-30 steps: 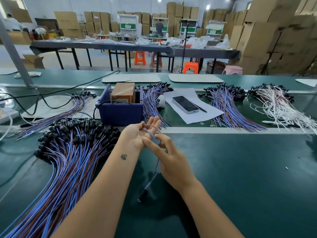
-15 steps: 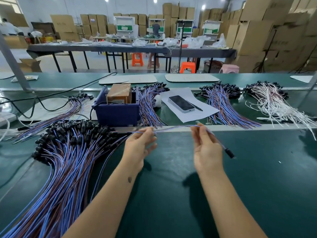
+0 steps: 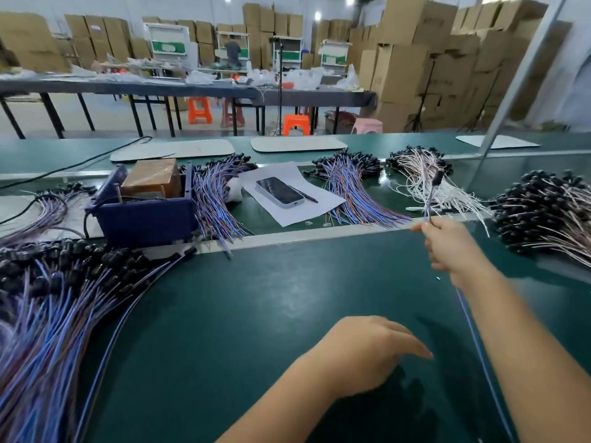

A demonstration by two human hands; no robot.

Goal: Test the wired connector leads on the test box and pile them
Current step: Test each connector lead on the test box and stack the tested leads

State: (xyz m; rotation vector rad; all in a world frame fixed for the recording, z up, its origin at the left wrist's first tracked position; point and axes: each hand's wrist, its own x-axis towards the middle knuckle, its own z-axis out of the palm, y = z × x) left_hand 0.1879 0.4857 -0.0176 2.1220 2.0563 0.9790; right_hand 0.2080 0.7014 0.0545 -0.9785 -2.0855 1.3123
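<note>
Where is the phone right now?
In the head view the dark-screened phone in a pale case lies on a white paper sheet in the middle of the bench, beside a black pen.

Blue-wired lead upright, black connector apparently topmost, far right.

Right hand raised, gripping; left hand relaxed.

green bench carries lead piles, blue bin, paper sheet under phone, white mats.
</note>
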